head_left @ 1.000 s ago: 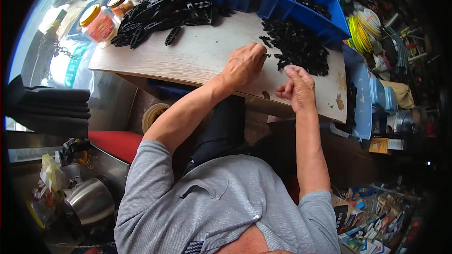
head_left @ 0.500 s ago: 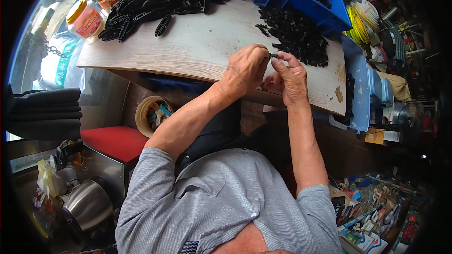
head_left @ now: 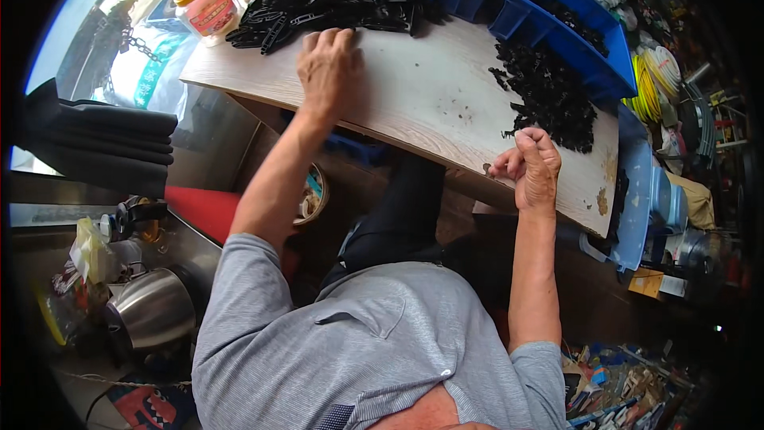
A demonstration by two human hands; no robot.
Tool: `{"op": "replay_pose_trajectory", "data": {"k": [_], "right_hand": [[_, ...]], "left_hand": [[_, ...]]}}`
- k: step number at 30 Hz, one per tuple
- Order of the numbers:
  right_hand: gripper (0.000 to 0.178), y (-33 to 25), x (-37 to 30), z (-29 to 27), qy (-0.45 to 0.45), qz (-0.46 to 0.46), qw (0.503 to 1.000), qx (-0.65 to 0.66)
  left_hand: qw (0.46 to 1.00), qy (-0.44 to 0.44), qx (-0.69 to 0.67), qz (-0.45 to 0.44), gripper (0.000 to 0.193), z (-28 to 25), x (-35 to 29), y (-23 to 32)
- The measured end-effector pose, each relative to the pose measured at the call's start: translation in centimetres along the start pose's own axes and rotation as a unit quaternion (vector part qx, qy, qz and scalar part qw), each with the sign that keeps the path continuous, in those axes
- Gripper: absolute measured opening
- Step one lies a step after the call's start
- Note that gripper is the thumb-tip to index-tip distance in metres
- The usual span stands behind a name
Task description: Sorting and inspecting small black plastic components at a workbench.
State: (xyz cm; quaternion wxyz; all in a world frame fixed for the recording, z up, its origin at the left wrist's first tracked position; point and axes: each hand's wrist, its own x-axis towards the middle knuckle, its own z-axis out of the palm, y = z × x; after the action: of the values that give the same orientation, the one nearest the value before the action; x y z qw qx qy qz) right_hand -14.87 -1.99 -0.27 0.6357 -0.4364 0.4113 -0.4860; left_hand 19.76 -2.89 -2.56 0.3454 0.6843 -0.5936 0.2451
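My left hand (head_left: 325, 72) reaches palm down over the pale tabletop at the near edge of a pile of long, slim black plastic parts (head_left: 318, 0). Its fingers are stretched forward and slightly apart; what lies under them is hidden, and part of the hand is smeared by motion. My right hand (head_left: 536, 171) is above the front table edge, just in front of a heap of small black plastic pieces (head_left: 549, 91). Its thumb and forefinger are pressed together and the other fingers curl in; anything between them is too small to make out.
Blue bins (head_left: 565, 32) with black pieces line the back of the table (head_left: 430, 72). Lidded jars (head_left: 208, 12) stand at the far left. A light blue tray (head_left: 633, 191) is by the right edge. Below are a waste bucket (head_left: 317, 197) and a red seat (head_left: 203, 211).
My hands were together over the table around a small black piece; they have parted. The left moved to the long-part pile, and the right stays near the heap. The view shifted.
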Motion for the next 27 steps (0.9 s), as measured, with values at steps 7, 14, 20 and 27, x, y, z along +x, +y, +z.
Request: {"op": "replay_pose_trajectory", "data": {"k": [7, 14, 20, 27], "right_hand": [[0.016, 0.3, -0.1, -0.5, 0.008, -0.012, 1.0, 0.01], [0.015, 0.3, -0.3, -0.6, 0.002, -0.018, 1.0, 0.015], [0.014, 0.4, -0.4, -0.5, 0.011, -0.027, 0.999, 0.034], [0.01, 0.5, -0.4, 0.1, 0.011, -0.04, 0.996, 0.073]], "left_hand": [[0.991, -0.121, 0.059, -0.024, 0.025, 0.5, 1.0, -2.6], [0.996, -0.08, 0.031, -0.006, 0.025, 0.7, 0.9, -2.9], [0.996, -0.074, 0.018, -0.039, 0.018, -0.9, -1.1, -1.8], [0.803, -0.162, -0.541, -0.189, 0.019, -1.4, -4.8, 8.5]]}}
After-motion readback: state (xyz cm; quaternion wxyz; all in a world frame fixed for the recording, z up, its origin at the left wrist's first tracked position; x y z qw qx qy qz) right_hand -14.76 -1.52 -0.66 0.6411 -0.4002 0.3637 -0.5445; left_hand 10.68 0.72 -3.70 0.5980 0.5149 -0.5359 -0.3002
